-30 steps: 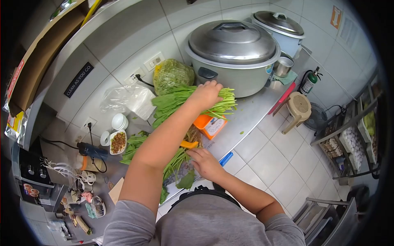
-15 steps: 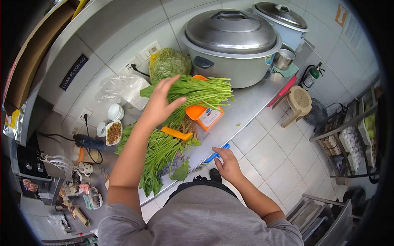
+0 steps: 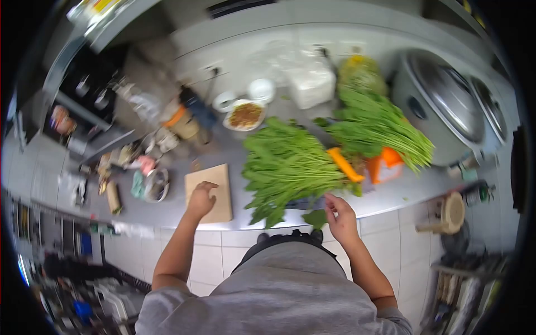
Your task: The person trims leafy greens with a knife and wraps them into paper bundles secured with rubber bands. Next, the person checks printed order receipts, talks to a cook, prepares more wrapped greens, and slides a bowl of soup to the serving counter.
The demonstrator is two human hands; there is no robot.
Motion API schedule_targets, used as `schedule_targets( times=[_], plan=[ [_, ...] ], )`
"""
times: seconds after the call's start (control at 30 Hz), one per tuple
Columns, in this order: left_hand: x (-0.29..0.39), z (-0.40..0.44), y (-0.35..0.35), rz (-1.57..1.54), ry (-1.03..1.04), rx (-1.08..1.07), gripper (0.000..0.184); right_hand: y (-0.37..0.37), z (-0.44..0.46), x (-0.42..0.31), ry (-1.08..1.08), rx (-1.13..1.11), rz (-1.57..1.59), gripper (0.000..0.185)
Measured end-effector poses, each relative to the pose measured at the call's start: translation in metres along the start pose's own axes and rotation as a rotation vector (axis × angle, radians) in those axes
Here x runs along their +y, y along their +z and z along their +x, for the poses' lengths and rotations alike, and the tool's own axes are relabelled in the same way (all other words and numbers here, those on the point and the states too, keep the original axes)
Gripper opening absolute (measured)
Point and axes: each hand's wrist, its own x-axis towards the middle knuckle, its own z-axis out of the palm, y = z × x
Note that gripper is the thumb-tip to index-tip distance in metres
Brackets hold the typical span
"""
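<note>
My left hand is over a light wooden board at the left of the counter, its fingers apart and nothing in them. At the counter's front edge, my right hand is beside a loose leaf, fingers curved and partly spread, with no object visible in them. A large pile of leafy greens lies between the hands. An orange-yellow handle rests at the right end of the pile. Farther right, a second bunch of greens sits on an orange scale.
A lidded cooker and a plastic-wrapped green bundle stand at the back right. Behind the pile are a bowl of chopped food and a white plastic-wrapped stack. A stool stands beyond the counter's front.
The view has swung left. My left hand has left the bunch on the scale and moved to the board. My right hand has come back to the counter edge by the pile.
</note>
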Motion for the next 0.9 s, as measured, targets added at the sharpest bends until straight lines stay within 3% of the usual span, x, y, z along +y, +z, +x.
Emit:
schedule_targets(
  times=[0.07,0.23,0.3,0.33,0.4,0.43,0.5,0.53,0.6,0.63,0.7,0.73,0.8,0.83,0.9],
  plan=[
    [-0.037,-0.033,0.005,0.095,-0.122,-0.139,0.059,0.038,0.009,-0.020,0.003,-0.121,-0.012,0.034],
    [-0.070,-0.078,0.007,0.110,-0.010,-0.126,0.071,0.164,0.031,-0.090,-0.261,-0.422,-0.041,0.034],
    [-0.086,-0.082,0.012,0.132,0.038,-0.134,0.071,0.217,0.039,-0.102,-0.121,-0.498,-0.061,0.040],
    [-0.094,-0.084,0.016,0.090,0.076,-0.135,0.064,0.242,0.046,-0.103,-0.122,-0.510,-0.072,0.040],
    [-0.106,-0.087,0.022,0.105,0.158,-0.046,0.047,0.289,0.060,-0.096,0.195,-0.612,-0.159,0.051],
    [-0.115,-0.088,0.025,0.095,0.152,-0.041,0.047,0.312,0.064,-0.086,0.193,-0.619,-0.169,0.051],
    [-0.132,-0.089,0.025,0.003,0.105,0.056,0.036,0.345,0.070,-0.084,0.422,-0.617,0.094,0.054],
    [-0.138,-0.089,0.021,-0.001,0.102,0.061,0.036,0.351,0.070,-0.094,0.419,-0.620,0.088,0.054],
    [-0.147,-0.089,0.009,-0.111,0.028,0.051,0.022,0.359,0.069,-0.115,0.714,-0.413,0.217,0.046],
    [-0.147,-0.087,-0.003,-0.117,0.025,0.060,0.022,0.366,0.070,-0.112,0.707,-0.416,0.209,0.046],
    [-0.148,-0.083,-0.021,-0.430,-0.239,-0.194,0.019,0.380,0.069,-0.094,0.741,-0.349,0.338,0.037],
    [-0.157,-0.087,-0.011,-0.437,-0.239,-0.188,0.019,0.388,0.067,-0.085,0.736,-0.351,0.331,0.037],
    [-0.179,-0.094,0.024,-0.502,-0.081,0.317,0.016,0.400,0.066,-0.072,0.796,-0.248,0.463,0.032],
    [-0.187,-0.095,0.030,-0.505,-0.074,0.319,0.016,0.398,0.069,-0.085,0.792,-0.241,0.461,0.032],
    [-0.199,-0.098,0.040,-1.023,-0.239,0.213,0.023,0.391,0.072,-0.116,0.990,-0.105,0.634,0.035]
  ],
)
